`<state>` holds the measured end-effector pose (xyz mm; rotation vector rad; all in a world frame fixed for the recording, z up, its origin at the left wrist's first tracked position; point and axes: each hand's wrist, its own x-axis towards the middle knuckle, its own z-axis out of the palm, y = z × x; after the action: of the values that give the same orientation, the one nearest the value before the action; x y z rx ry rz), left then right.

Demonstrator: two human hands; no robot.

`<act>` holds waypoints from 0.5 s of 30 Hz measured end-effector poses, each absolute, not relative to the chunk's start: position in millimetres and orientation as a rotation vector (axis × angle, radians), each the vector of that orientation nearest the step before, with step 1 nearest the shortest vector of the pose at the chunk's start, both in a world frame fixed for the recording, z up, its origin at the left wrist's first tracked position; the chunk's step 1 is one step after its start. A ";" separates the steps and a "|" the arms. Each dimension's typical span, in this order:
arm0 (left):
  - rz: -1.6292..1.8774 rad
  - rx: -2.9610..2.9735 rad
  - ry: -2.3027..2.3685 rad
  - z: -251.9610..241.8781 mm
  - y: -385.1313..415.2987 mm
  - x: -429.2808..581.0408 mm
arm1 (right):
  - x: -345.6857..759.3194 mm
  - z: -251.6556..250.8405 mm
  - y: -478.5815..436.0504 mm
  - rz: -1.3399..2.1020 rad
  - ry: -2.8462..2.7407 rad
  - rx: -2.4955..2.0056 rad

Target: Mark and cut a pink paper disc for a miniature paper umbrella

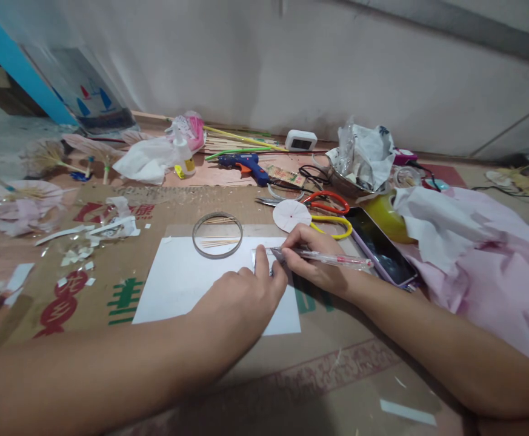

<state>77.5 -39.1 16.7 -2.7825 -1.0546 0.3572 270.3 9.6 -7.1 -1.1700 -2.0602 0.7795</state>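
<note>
A sheet of white paper (173, 284) lies on the cardboard in front of me. My right hand (312, 257) grips a clear pen (332, 258) with a red end, its tip down by the paper's right side. Pressed down beside that tip, my left hand (246, 290) has its index finger and thumb on a small shiny, clear piece (268, 251); most of it is covered, so its kind is unclear. A round grey hoop (194, 233) rests on the paper's far edge, with several thin sticks (221, 243) inside its outline. A white paper disc (291, 216) with lines lies just beyond my right hand.
Past the disc are orange-handled scissors (330, 195), a yellow-handled pair (343, 227) and a phone (380, 245). A blue glue gun (246, 165), glue bottle (183, 151) and filled metal bowl (350, 181) stand farther back. Pink cloth (486, 278) lies right; paper scraps (80, 254) left.
</note>
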 end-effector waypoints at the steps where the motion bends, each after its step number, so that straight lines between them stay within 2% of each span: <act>1: 0.365 -2.784 -1.059 17.1 -39.5 77.4 | 270.1 -6.6 9.5 0.783 -2.056 -1.165; 6: 0.379 -2.824 -1.088 22.4 -33.5 74.6 | 269.9 -2.0 8.3 0.820 -1.997 -1.191; 15: 0.164 -2.886 -1.165 34.0 0.0 61.8 | 271.7 -5.6 8.2 0.959 -1.793 -1.143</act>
<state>61.8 0.0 34.0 -2.8860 -1.1646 0.1637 271.7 8.2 -5.6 -1.1435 -1.7933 0.9591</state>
